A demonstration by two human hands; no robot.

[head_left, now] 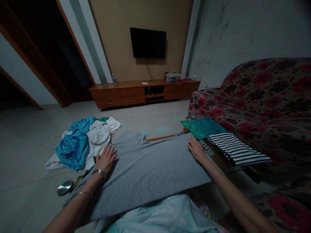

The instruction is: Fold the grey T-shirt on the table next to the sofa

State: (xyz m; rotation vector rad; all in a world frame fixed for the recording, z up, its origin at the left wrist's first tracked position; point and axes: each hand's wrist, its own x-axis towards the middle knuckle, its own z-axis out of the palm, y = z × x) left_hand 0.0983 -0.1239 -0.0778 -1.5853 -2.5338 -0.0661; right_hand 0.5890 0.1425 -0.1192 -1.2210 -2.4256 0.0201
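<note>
Across the low table [159, 138], in front of the person, a grey shirt [150, 171] is spread flat, its near edge hanging over the table's near side toward the lap. It is judged to be light, soft knit cloth: limp, without stiffness, likely to crease and slide on the wood, and in no way fragile. It would best be taken by a hem, a side edge or the sleeve at its far left, with pinched fingers, since the flat middle offers no hold.

The left hand [106, 159] is laid palm down on the shirt's left end, fingers spread wide and flat, nothing grasped; bangles are worn at that wrist. The right hand [196, 149] is pressed flat on the right end, fingers extended and close together, also holding nothing. Both forearms are stretched forward and slightly outward.

Just left of the shirt lies a heap of blue and white clothes [82, 142]. To the right, a green cloth [201, 127] and a striped cloth [239, 149] lie folded, beside a flowered sofa [262, 100]. A TV [148, 42] is mounted on the far wall.
</note>
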